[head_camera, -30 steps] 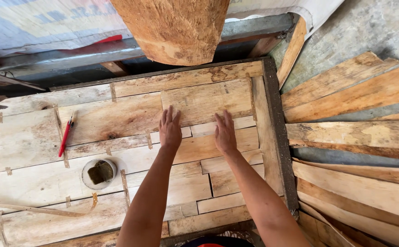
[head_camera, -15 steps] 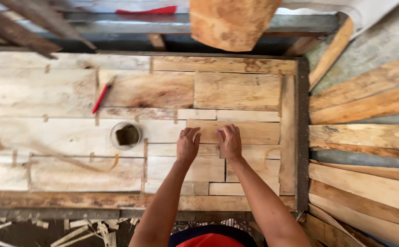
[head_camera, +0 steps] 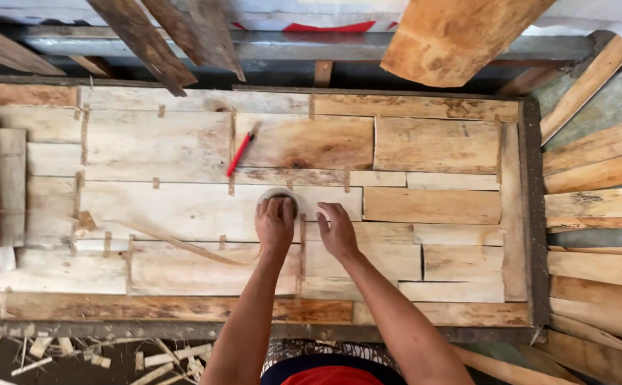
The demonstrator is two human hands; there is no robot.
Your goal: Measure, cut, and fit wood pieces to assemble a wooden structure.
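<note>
Both hands have shifted leftward across the boards since the earlier frames, away from the bare planks in the middle and onto the small round whitish container [head_camera: 280,197], which earlier sat clear of them to the left. Now the left hand [head_camera: 275,227] covers that container from the near side, fingers curled over its rim, though whether it truly grips it cannot be told. Just beside it, the right hand [head_camera: 337,231] lies open and flat on the pale wood, fingers spread, not touching the container. They rest on a wide panel of pale wooden planks fitted edge to edge [head_camera: 183,207]. A red pencil [head_camera: 240,153] lies slanted on the boards, farther from the person, well apart from both hands.
</note>
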